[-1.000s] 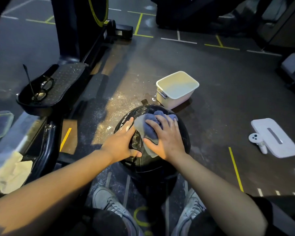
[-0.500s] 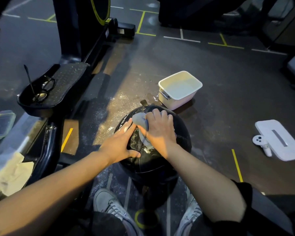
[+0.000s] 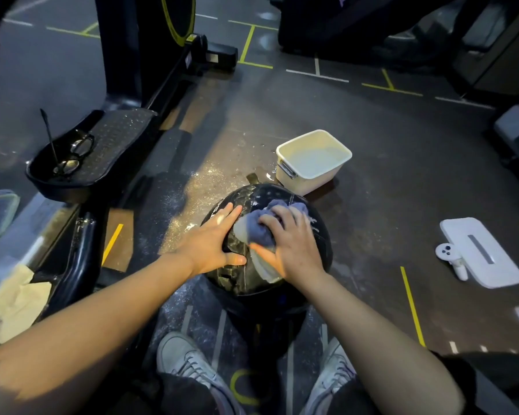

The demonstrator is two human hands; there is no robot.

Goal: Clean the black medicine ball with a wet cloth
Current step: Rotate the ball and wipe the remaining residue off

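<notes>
From my head camera, the black medicine ball [image 3: 267, 235] sits on the dark floor [image 3: 402, 175] at centre frame, just above my grey shoes [image 3: 186, 363]. My left hand [image 3: 213, 244] lies flat on its left side, fingers straight. My right hand [image 3: 288, 247] presses a bunched blue wet cloth [image 3: 259, 229] onto the top, fingers curled over it. A white tub [image 3: 312, 161] stands just beyond the ball. Yellow and white tape lines cross the floor. Glasses [image 3: 72, 157] rest on a black machine footplate [image 3: 102, 151] at left; a white board [image 3: 483, 251] lies at right.
</notes>
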